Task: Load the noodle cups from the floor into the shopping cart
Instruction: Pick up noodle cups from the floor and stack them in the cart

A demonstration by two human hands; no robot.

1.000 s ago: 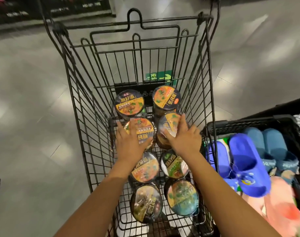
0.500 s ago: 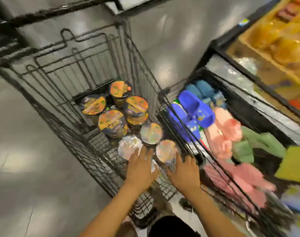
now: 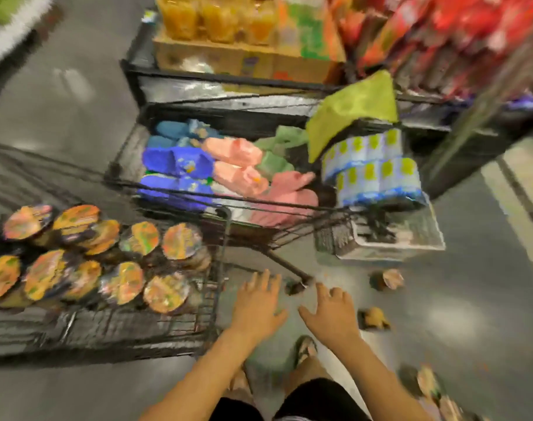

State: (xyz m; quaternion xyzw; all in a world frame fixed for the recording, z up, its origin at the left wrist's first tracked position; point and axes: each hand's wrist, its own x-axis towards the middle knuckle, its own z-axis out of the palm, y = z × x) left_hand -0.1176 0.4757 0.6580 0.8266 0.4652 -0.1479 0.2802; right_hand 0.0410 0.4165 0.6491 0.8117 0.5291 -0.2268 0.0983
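The frame is blurred by motion. The black wire shopping cart [image 3: 210, 299] sits at the left with several noodle cups [image 3: 122, 282] standing in it, their orange lids up. My left hand [image 3: 257, 303] and my right hand [image 3: 332, 314] hover open over the grey floor to the right of the cart, holding nothing. More noodle cups lie on the floor: one [image 3: 386, 279] ahead on the right, one [image 3: 374, 319] just right of my right hand, and others [image 3: 429, 387] at the bottom right.
A black wire bin [image 3: 131, 165] of blue, pink and green slippers stands just beyond the cart. Packs of bottles [image 3: 377, 174] sit at its right end over a wire basket [image 3: 392, 238]. Shelves of goods [image 3: 441, 41] fill the back. My feet [image 3: 304, 350] are below my hands.
The view has swung right, away from the cart. Both hands have come out of the cart and now hang open over the floor near the loose cups.
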